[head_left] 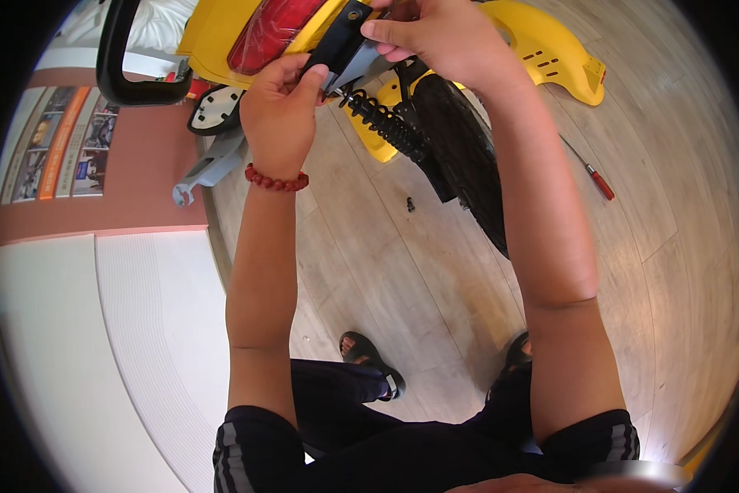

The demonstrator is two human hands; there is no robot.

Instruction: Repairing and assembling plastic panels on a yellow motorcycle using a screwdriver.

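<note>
The hands [279, 111] [455, 45] partly hide the black strip [338, 43] (the top edge crops the yellow bodywork [207, 41]).

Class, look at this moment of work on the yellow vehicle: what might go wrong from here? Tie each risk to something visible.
1. The black piece pinched by the left hand might slip and scrape the nearby red lamp.
2. The small dark part loose on the floor might get kicked away.
3. The red-handled screwdriver, also lying there, might roll underfoot.
</note>
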